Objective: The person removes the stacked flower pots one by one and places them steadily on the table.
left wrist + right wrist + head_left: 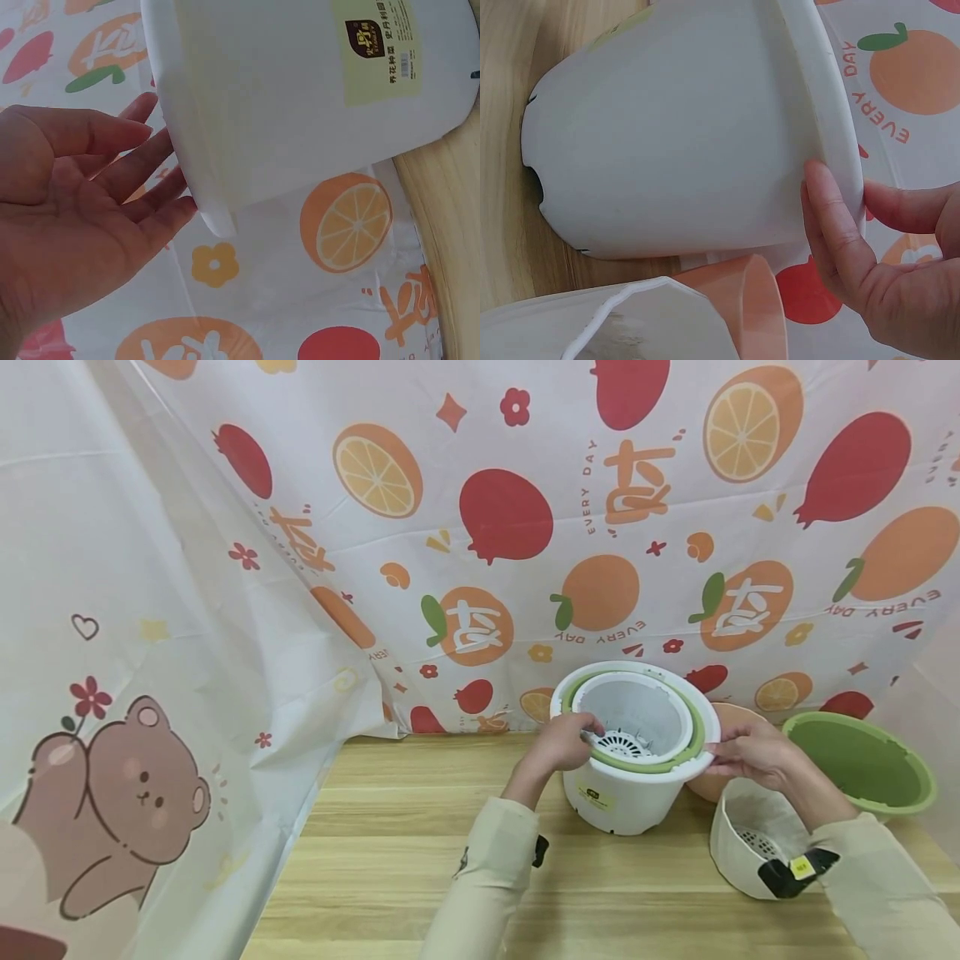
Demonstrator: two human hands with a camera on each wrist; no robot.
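A white plant pot (pixel 618 806) with a yellow label stands upright on the table. A green pot (pixel 701 727) is nested in it, and a smaller white pot (pixel 637 697) with a slotted bottom sits innermost. My left hand (pixel 562 743) lies at the near-left rims, a fingertip reaching over the inner one. In the left wrist view, its loosely bent fingers (pixel 154 199) touch the white rim. My right hand (pixel 753 752) pinches the outer pot's right rim, thumb above and fingers (pixel 836 214) against the wall below.
An orange pot (pixel 738 717) stands behind my right hand. To the right are a cream pot (pixel 727 852) with a holed bottom, partly under my right wrist, and a wide green pot (pixel 862 760). A fruit-print sheet (pixel 510 610) hangs behind the wooden table (pixel 390 860).
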